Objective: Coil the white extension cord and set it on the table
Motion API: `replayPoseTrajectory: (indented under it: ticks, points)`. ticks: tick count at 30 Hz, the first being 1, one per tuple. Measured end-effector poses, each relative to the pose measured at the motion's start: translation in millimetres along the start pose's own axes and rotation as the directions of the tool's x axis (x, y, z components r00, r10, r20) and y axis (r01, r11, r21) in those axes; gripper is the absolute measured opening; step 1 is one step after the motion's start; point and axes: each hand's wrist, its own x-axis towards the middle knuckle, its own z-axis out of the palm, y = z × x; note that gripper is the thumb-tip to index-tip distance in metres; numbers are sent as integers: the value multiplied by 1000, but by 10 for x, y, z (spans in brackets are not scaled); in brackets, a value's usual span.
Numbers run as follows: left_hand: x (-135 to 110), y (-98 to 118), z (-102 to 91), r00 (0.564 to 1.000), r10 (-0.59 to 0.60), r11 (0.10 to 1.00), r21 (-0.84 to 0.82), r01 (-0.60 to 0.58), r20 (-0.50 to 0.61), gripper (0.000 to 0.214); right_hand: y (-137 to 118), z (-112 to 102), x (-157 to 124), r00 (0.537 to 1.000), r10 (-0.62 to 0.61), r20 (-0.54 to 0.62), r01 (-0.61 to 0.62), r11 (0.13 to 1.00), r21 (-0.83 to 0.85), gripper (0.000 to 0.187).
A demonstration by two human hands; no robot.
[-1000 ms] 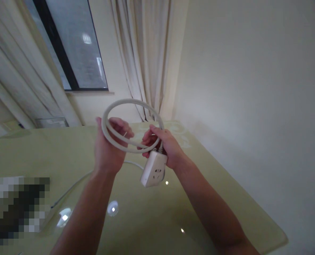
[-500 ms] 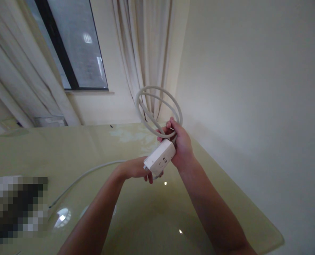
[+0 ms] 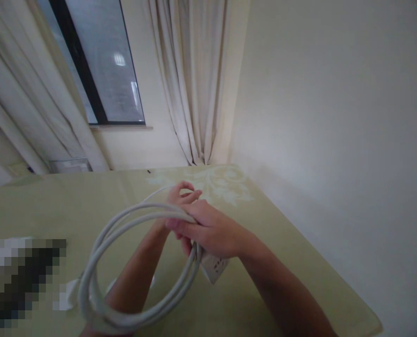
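My right hand (image 3: 208,227) is closed round the gathered loops of a thick white power cord (image 3: 138,316). The coil hangs out to the left and down from my fingers, passing in front of my left forearm. Under my right hand is the white power strip (image 3: 215,267), its socket face partly showing and the rest covered by the hand. My left hand (image 3: 184,194) sits just beyond the right one, its fingers curled. A single stretch of the cord runs into it from the left; its palm is partly hidden.
A pale green, glossy table (image 3: 282,285) lies below, with a white floral pattern near its far corner. At left is a pixelated object (image 3: 22,276). A wall (image 3: 335,140) borders the right side. Curtains (image 3: 197,84) and a window (image 3: 103,61) stand behind.
My right hand has turned over and come lower, swinging the coil from above the hands down to the left. The power strip has dropped beneath it. My left hand has moved farther forward.
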Motion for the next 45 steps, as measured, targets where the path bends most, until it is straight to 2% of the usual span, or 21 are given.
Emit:
replayPoseTrajectory:
  ticks: [3,5,7,9,13,18,22,24,30,34,37,39,41,43,45]
  points:
    - [59,133,-98,972,111,990,-58,-126,-205,52,33,116,41,996,-34,78,56,955,-293,35]
    - [58,268,-162,940,185,957,-164,-238,-286,50,64,165,77,994,-47,100,91,869,-487,25]
    - [30,431,-234,919,196,913,-279,-298,-342,43,91,184,97,995,-70,75,101,783,-613,21]
    - [-10,586,-302,919,162,885,-360,-297,-360,35,112,175,101,994,-105,24,94,743,-663,21]
    - [-96,760,-350,923,160,863,-404,-303,-351,29,149,134,103,983,-168,-70,80,745,-662,21]
    - [-193,789,-318,956,198,949,-201,-242,-217,28,180,100,120,970,-193,-145,58,768,-638,13]
    - [-233,820,-365,929,303,950,-12,-312,-212,23,189,39,105,939,-199,-280,-66,695,-716,11]
    - [-257,846,-385,920,323,943,-3,-332,-223,22,189,-9,88,917,-208,-340,-134,642,-755,11]
    - [-348,900,-297,961,254,961,-85,-263,-107,31,210,-184,54,860,-195,-472,-330,493,-805,14]
    - [-271,819,-254,977,178,981,-63,-186,-122,38,249,-291,56,833,-139,-536,-393,532,-750,11]
    - [-187,742,-275,975,137,990,-2,-140,-176,44,256,-368,40,790,-125,-600,-420,602,-679,11]
    - [-172,729,-286,970,144,989,72,-132,-195,48,241,-430,13,767,-126,-630,-411,657,-632,18]
    - [-208,764,-281,970,156,973,199,-118,-184,49,214,-499,-21,779,-149,-609,-357,694,-626,21]
    - [-288,841,-247,966,198,923,364,-125,-168,47,189,-563,-51,812,-168,-559,-307,692,-653,14]
    - [-394,929,-173,928,324,841,505,-195,-182,42,174,-602,-64,832,-165,-530,-308,658,-687,12]
